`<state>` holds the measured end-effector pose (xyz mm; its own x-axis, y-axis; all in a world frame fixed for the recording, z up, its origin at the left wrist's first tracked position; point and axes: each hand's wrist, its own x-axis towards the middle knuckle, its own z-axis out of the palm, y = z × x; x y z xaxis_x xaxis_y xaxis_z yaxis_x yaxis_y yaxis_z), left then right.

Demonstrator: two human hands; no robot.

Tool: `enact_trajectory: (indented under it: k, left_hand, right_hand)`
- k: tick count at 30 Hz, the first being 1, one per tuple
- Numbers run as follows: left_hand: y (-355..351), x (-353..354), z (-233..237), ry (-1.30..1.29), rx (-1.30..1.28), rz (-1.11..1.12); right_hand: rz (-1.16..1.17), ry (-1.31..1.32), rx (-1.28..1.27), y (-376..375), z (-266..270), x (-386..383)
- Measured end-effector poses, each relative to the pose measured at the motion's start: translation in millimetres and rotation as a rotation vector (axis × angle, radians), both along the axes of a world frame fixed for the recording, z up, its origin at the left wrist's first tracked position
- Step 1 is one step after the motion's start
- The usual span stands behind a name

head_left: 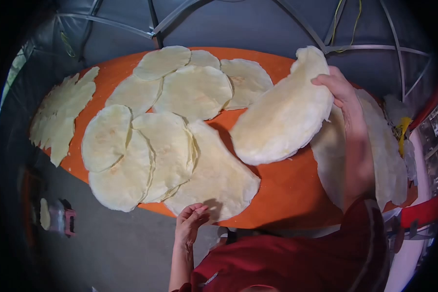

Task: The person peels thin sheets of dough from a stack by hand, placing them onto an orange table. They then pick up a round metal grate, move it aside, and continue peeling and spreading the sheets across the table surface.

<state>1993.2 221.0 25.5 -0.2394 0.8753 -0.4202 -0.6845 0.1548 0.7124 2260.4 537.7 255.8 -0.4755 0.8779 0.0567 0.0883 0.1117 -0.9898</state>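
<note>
My right hand (337,86) grips a large, pale, thin flatbread (282,119) by its upper right edge. The sheet hangs tilted above the orange table, folded over at its top. My left hand (192,219) is at the near table edge with its fingers curled in and nothing visible between them. Its fingertips overlap the lower edge of another flatbread (224,175) and cast a shadow on it. To the left of that sheet lies an overlapping stack of round flatbreads (168,153).
More round flatbreads (194,92) lie toward the back of the orange table (292,194). A ragged-edged sheet (63,112) rests at the far left. Large sheets (384,151) are under my right forearm. Behind stands a dark tent wall (228,24) with metal poles.
</note>
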Motion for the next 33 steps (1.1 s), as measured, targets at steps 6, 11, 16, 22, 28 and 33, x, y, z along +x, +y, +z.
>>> enact_trajectory:
  k: [6,11,16,22,28,33]
  left_hand:
    - [11.9,14.0,6.0,-0.062,0.050,-0.143]
    - [20.6,17.7,3.5,-0.269,0.027,-0.140]
    - [35.0,16.7,3.8,-0.665,0.185,-0.073]
    - [36.4,2.9,-32.1,-0.208,0.127,-0.148]
    - [58.8,13.0,-21.4,-0.091,0.209,-0.199]
    - [59.0,10.9,-21.7,-0.052,0.154,-0.154]
  right_hand:
    - [0.001,-0.458,0.145,-29.5,-1.1,-61.3]
    - [-0.027,0.218,-0.063,-90.1,50.2,-27.0]
    - [0.031,0.126,-0.146,-48.6,-26.1,24.1]
    - [0.189,-0.690,-0.017,-71.0,-197.7,14.2]
    - [0.383,-0.505,0.054,-175.0,-201.4,-98.6]
    - [0.324,-0.466,-0.044,-170.0,-225.6,-119.5]
